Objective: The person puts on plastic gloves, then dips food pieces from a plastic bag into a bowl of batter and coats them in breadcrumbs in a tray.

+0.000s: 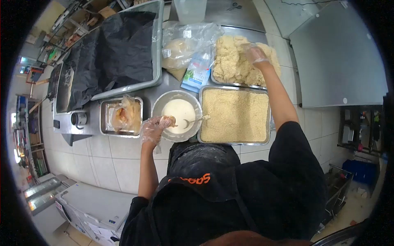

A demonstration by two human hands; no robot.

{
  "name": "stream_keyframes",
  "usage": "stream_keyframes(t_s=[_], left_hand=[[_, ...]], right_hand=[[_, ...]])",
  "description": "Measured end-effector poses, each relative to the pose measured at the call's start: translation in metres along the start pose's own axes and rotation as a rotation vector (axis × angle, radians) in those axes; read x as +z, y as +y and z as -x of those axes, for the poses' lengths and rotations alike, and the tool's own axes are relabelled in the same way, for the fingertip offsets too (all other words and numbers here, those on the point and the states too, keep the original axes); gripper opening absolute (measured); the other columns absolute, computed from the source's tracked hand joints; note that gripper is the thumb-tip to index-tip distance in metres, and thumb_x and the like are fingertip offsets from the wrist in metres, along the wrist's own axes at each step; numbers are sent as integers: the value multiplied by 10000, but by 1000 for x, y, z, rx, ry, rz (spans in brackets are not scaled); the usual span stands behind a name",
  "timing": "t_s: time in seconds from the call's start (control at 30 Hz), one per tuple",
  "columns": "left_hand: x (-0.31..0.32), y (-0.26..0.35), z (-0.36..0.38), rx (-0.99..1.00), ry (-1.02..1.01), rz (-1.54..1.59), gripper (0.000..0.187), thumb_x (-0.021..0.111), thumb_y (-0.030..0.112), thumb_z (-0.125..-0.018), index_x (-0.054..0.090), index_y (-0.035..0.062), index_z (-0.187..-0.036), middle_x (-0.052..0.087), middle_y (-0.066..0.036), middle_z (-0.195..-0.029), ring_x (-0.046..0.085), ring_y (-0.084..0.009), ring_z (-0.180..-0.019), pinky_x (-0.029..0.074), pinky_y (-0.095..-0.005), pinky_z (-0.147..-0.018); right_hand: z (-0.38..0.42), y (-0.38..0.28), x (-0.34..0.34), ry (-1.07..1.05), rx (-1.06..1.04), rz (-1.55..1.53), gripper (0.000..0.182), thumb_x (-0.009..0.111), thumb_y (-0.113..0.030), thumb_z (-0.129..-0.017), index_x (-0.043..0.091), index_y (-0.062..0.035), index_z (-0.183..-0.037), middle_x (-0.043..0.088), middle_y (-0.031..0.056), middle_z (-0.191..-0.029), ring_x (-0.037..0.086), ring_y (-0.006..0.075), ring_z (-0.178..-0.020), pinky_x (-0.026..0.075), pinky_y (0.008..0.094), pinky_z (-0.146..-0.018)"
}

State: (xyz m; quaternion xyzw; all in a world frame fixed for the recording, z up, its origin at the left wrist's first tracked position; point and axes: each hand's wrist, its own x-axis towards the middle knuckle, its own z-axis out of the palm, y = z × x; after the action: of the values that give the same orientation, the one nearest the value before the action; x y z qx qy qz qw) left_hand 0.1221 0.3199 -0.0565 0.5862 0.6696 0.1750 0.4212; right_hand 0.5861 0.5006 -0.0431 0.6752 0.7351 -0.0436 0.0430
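My left hand (152, 130), in a clear plastic glove, holds a small brownish piece of food (169, 120) over the left rim of a metal bowl (157, 107). White batter (179, 110) fills part of the bowl, and a spoon (189, 122) rests in it. My right hand (255, 55), also gloved, is at the pale yellow dough mass (230, 57) in the upper right tray; its fingertips are blurred against the dough. Below that lies a tray of yellow crumbs (234, 117). A small metal tray (102, 117) with a plastic bag (125, 117) stands left of the bowl.
Black plastic sheeting (115, 53) covers a large grey tub (159, 45) at the upper left. Behind the bowl are a clear bag (178, 51) and a blue-white packet (197, 76). A dark cup (79, 119) stands at the far left; scissors (234, 6) lie at the back.
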Motion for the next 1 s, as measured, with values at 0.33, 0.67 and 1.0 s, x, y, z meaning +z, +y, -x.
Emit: stream_keyframes(t_s=[0.33, 0.67, 1.0], left_hand=[[-2, -4, -25, -22, 120, -470, 371, 660, 443, -800, 713, 107, -948, 686, -110, -931, 640, -275, -879, 479, -394, -774], [46, -75, -21, 407, -295, -949, 385, 508, 181, -854, 552, 100, -1228, 656, -158, -1033, 660, -293, -874, 509, -412, -716], [7, -21, -53, 327, -362, -671, 395, 588, 461, -836, 695, 123, -1010, 676, -113, -1023, 636, -329, -905, 477, -440, -845]], right_hand=[[83, -62, 88, 559, -278, -167, 273, 478, -114, -929, 638, -34, -1135, 632, 181, -1144, 566, 323, -1127, 421, 397, -984], [175, -235, 126, 86, -202, -515, 215, 502, -143, -813, 624, -16, -937, 634, 190, -901, 607, 347, -878, 502, 410, -804], [174, -213, 122, 171, -297, -552, 250, 451, -255, -867, 624, -75, -871, 631, 136, -880, 587, 357, -828, 473, 417, -784]])
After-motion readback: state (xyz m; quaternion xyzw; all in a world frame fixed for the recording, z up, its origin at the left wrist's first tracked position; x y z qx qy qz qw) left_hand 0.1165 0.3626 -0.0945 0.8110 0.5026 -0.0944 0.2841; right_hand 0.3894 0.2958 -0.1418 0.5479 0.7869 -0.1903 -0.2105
